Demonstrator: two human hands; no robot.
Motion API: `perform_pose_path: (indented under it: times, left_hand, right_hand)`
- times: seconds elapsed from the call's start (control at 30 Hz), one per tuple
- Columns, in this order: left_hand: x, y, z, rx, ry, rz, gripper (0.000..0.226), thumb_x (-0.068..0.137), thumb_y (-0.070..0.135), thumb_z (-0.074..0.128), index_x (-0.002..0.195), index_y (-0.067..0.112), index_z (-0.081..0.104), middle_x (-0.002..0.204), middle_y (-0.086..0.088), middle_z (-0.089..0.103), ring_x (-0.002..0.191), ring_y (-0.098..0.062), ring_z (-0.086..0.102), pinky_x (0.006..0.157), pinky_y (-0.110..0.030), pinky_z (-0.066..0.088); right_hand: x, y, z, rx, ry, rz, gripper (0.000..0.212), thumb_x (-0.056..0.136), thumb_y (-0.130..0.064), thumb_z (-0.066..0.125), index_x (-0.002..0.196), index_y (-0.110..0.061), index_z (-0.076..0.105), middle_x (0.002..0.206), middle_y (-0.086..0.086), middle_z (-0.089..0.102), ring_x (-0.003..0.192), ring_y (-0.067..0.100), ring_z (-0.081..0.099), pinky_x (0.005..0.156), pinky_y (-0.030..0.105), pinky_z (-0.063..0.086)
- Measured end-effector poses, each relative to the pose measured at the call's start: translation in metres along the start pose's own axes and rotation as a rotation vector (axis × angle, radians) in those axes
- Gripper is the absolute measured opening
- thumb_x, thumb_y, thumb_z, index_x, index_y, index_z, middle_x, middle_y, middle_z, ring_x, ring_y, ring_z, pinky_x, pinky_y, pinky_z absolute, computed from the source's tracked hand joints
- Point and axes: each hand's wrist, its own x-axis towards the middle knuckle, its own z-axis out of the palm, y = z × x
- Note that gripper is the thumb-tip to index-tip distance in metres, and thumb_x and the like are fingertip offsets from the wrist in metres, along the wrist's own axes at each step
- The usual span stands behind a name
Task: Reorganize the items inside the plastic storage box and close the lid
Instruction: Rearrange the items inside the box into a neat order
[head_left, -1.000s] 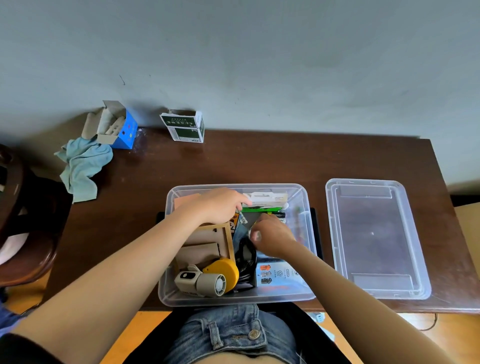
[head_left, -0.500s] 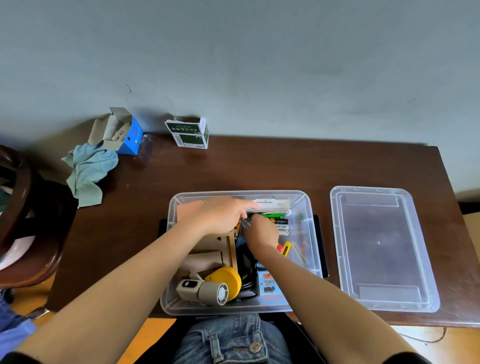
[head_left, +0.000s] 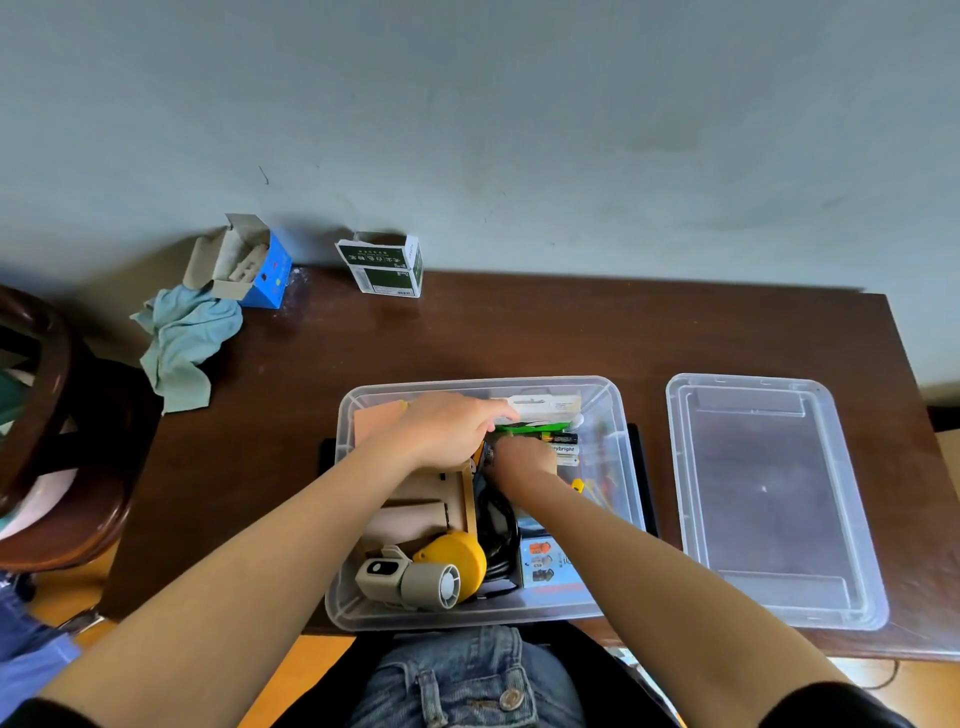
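The clear plastic storage box (head_left: 467, 617) stands open at the table's near edge. Its clear lid (head_left: 769, 499) lies flat to the right. My left hand (head_left: 447, 431) reaches into the far part of the box, its index finger stretched against a white package (head_left: 545, 405). My right hand (head_left: 524, 458) is beside it, fingers curled down onto the near left end of a green battery pack (head_left: 563, 446); the fingertips are hidden. Also in the box are wooden pieces (head_left: 421, 499), a yellow round tool (head_left: 457, 558), a beige mini fan (head_left: 410, 579), a black cable (head_left: 498, 525) and a blue card (head_left: 545, 564).
A green and white carton (head_left: 384, 267) and an open blue box (head_left: 249, 265) stand against the wall at the table's back. A light blue cloth (head_left: 184, 338) hangs over the left edge. A dark wooden chair (head_left: 62, 431) is at the left.
My right hand has moved further into the box, from its middle up to the battery pack. My left hand stayed at the far end, its index finger now stretched onto the white package.
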Motion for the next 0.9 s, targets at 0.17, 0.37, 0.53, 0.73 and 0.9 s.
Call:
perform_pose_path:
  times: [0.17, 0.37, 0.53, 0.73, 0.9]
  left_hand:
    - [0.001, 0.000, 0.001, 0.051, 0.001, 0.007, 0.044, 0.103, 0.024, 0.023, 0.138, 0.045, 0.038, 0.129, 0.005, 0.060, 0.105, -0.022, 0.059, 0.081, -0.041, 0.050]
    - [0.005, 0.000, 0.004, 0.044, 0.007, -0.005, 0.043, 0.103, 0.026, 0.021, 0.137, 0.047, 0.037, 0.076, 0.014, 0.052, 0.058, -0.003, 0.043, 0.048, -0.028, 0.029]
    - [0.004, 0.001, 0.004, 0.049, 0.011, -0.001, 0.042, 0.103, 0.026, 0.021, 0.138, 0.045, 0.037, 0.062, 0.016, 0.035, 0.053, -0.005, 0.037, 0.047, -0.029, 0.028]
    - [0.003, 0.004, 0.003, 0.046, 0.008, 0.015, 0.041, 0.104, 0.026, 0.023, 0.139, 0.041, 0.037, 0.060, 0.016, 0.036, 0.051, -0.005, 0.038, 0.046, -0.028, 0.027]
    - [0.005, 0.006, 0.005, 0.017, -0.014, 0.016, 0.041, 0.104, 0.028, 0.022, 0.140, 0.042, 0.036, 0.067, 0.014, 0.041, 0.055, -0.006, 0.045, 0.047, -0.028, 0.030]
  right_hand:
    - [-0.010, 0.008, -0.005, -0.113, 0.065, -0.081, 0.022, 0.093, -0.017, 0.049, 0.114, -0.008, 0.052, 0.100, 0.005, 0.067, 0.089, 0.023, 0.066, 0.060, 0.026, 0.039]
    - [-0.034, 0.052, -0.010, -0.323, -0.008, -0.062, 0.031, 0.087, -0.005, 0.052, 0.118, -0.007, 0.048, 0.101, 0.003, 0.067, 0.088, 0.022, 0.066, 0.047, 0.024, 0.032]
    - [-0.037, 0.046, -0.010, -0.396, -0.085, 0.033, 0.024, 0.084, 0.000, 0.053, 0.105, -0.010, 0.058, 0.100, 0.001, 0.069, 0.074, 0.017, 0.065, 0.053, 0.021, 0.044]
    - [-0.036, 0.050, -0.003, -0.243, -0.103, 0.014, 0.029, 0.086, 0.000, 0.050, 0.110, -0.014, 0.061, 0.107, 0.002, 0.065, 0.098, 0.021, 0.063, 0.064, 0.024, 0.042]
    - [-0.043, 0.046, 0.006, -0.156, -0.031, 0.148, 0.031, 0.089, 0.001, 0.048, 0.120, -0.004, 0.052, 0.115, 0.008, 0.061, 0.101, 0.024, 0.063, 0.063, 0.027, 0.042]
